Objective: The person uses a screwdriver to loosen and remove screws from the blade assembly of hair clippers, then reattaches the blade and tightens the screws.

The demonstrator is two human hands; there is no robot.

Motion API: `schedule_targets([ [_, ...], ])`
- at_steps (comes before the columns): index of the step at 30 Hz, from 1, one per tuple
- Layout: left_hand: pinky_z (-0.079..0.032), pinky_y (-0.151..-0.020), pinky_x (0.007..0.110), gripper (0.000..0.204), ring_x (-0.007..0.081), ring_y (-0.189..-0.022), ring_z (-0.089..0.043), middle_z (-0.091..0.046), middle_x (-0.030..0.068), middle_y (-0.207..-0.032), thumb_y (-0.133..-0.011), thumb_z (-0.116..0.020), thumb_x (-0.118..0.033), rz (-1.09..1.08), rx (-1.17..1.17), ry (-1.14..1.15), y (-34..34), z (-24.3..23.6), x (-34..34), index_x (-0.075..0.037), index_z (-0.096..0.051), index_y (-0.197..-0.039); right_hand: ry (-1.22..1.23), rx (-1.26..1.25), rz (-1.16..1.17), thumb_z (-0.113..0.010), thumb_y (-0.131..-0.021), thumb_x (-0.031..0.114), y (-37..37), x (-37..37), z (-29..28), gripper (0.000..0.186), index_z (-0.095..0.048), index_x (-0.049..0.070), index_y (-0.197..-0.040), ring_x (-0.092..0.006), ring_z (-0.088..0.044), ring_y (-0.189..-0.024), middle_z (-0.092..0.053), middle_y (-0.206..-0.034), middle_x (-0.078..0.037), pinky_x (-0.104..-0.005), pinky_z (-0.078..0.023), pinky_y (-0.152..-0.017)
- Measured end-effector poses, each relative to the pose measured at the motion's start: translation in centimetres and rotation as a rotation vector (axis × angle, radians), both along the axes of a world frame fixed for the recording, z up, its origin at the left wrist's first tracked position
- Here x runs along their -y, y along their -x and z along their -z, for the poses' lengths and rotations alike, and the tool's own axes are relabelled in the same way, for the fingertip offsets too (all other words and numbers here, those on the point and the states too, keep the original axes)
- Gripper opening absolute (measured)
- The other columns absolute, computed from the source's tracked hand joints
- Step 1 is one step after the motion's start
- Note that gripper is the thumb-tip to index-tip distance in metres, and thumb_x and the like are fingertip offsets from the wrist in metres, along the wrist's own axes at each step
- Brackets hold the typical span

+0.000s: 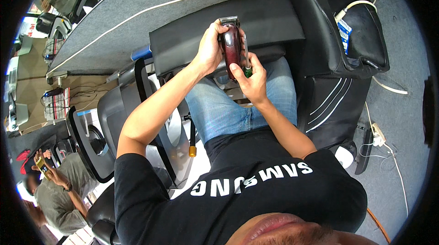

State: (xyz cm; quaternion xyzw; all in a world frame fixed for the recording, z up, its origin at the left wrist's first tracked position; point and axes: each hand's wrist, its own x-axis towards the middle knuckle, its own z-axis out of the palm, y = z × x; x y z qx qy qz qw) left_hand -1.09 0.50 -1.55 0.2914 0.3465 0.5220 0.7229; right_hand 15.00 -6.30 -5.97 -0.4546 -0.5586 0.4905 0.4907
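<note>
A dark red hair clipper (231, 50) with a metal blade head is held above my lap, its blade end pointing away from me. My left hand (210, 46) wraps round its left side, thumb near the blade. My right hand (254, 82) grips a screwdriver (248, 71) with a green handle, and its thumb rests on the clipper's lower end. The screwdriver's metal shaft stands beside the clipper's right side, pointing away from me. Where its tip ends is hard to make out.
A black padded seat (192, 46) lies beyond my hands. On the right, a black padded armrest (315, 21) carries a blue packet (344, 37) and a white cable plug (339, 15). A black chair (121, 112) stands left. Another person (68, 190) holds a phone at far left.
</note>
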Motion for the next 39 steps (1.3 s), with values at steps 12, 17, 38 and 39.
schedule_targets([
  [12,-0.062,-0.082,0.047,0.03,0.0275,-0.089,-0.069,-0.066,0.0147,-0.099,-0.092,-0.047,-0.028,-0.033,-0.047,0.018,-0.5,0.0,0.5,-0.007,-0.052,-0.114,-0.066,0.014,-0.012,-0.082,-0.094,0.034,0.7,0.3,0.7,0.055,-0.059,-0.004,-0.125,-0.0185,-0.075,-0.086,-0.077,-0.094,-0.014,-0.033,-0.058,-0.078],
  [17,-0.061,-0.076,0.042,0.028,0.0257,-0.082,-0.067,-0.066,0.0148,-0.094,-0.093,-0.046,-0.027,-0.059,-0.078,-0.064,-0.7,0.4,0.3,-0.007,-0.051,-0.11,-0.07,0.046,-0.023,-0.083,-0.094,0.035,0.5,0.3,0.8,0.057,-0.058,-0.005,-0.127,-0.0195,-0.075,-0.087,-0.078,-0.094,-0.015,-0.0338,-0.058,-0.079],
  [38,-0.064,-0.08,0.042,0.029,0.027,-0.087,-0.072,-0.067,0.0159,-0.099,-0.093,-0.045,-0.024,-0.024,-0.048,-0.228,-0.7,-0.1,1.4,-0.005,-0.052,-0.113,-0.101,-0.005,-0.044,-0.081,-0.096,0.02,0.1,1.0,0.8,0.041,-0.059,0.0,-0.124,-0.0065,-0.061,-0.085,-0.068,-0.1,-0.002,-0.0244,-0.052,-0.076],
  [39,-0.063,-0.08,0.042,0.029,0.0269,-0.087,-0.071,-0.067,0.0158,-0.099,-0.093,-0.045,-0.024,-0.024,-0.049,-0.222,-0.6,-0.1,1.4,-0.005,-0.053,-0.113,-0.103,-0.003,-0.041,-0.081,-0.096,0.02,0.2,1.0,0.7,0.041,-0.059,0.0,-0.124,-0.0065,-0.061,-0.085,-0.068,-0.1,-0.002,-0.0244,-0.052,-0.076],
])
